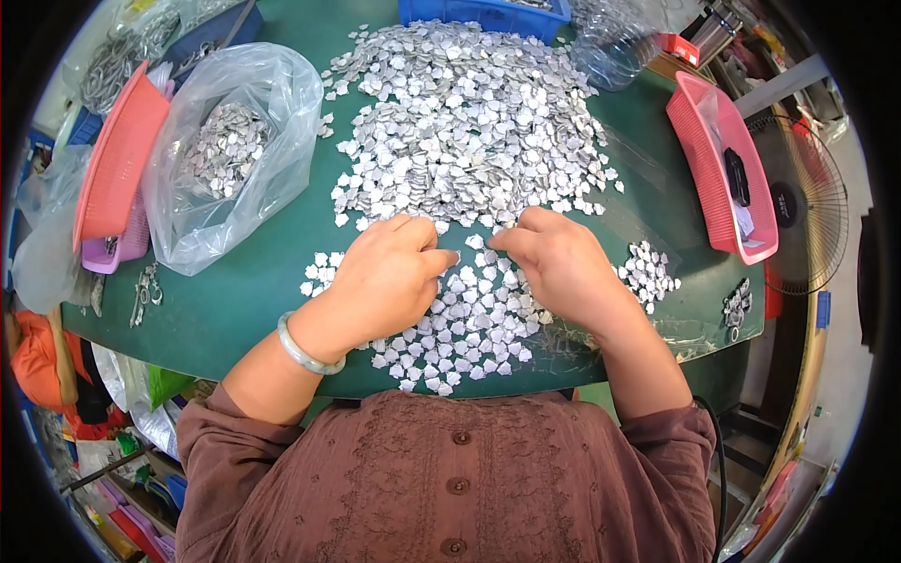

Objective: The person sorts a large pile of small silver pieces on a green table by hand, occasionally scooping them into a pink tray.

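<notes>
A big heap of small flat silvery metal pieces covers the middle of the green table. A flatter spread of the same pieces lies near the front edge. My left hand rests knuckles-up on that spread, fingers curled toward the heap, with a pale bangle on the wrist. My right hand sits beside it, fingertips pinched among the pieces at the heap's near edge. Whether either hand holds a piece is hidden by the fingers.
A clear plastic bag with more pieces lies at left beside a red basket. A blue bin stands at the back, a pink tray at right, a small pile near it, a fan beyond.
</notes>
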A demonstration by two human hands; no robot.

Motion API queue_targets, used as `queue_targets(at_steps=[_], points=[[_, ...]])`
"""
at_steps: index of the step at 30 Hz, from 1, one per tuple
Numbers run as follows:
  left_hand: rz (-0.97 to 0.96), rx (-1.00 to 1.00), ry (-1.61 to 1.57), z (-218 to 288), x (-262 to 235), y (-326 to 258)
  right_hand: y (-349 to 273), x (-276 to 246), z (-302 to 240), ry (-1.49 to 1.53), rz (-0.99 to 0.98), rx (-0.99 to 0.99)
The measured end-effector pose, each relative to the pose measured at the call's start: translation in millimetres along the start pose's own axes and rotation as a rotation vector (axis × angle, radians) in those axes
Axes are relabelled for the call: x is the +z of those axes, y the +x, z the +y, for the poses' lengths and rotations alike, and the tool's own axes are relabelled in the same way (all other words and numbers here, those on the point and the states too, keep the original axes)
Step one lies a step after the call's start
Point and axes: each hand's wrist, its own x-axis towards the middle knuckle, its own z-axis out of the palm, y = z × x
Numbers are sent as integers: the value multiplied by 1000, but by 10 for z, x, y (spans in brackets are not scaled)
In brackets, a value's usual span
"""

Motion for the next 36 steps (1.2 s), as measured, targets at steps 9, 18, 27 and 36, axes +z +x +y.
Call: queue_targets(at_steps=[9, 18, 27, 36], points=[[28, 20, -27, -13, 0, -23, -23, 67, 34, -68, 25, -39], [30, 19, -26, -19, 1, -31, -7, 36, -3, -82, -20, -13], [26, 13, -9, -10, -10, -24, 56, 38, 40, -38, 25, -1], [-9, -9, 74, 67, 53, -9, -112, -11, -30, -35, -135, -97]])
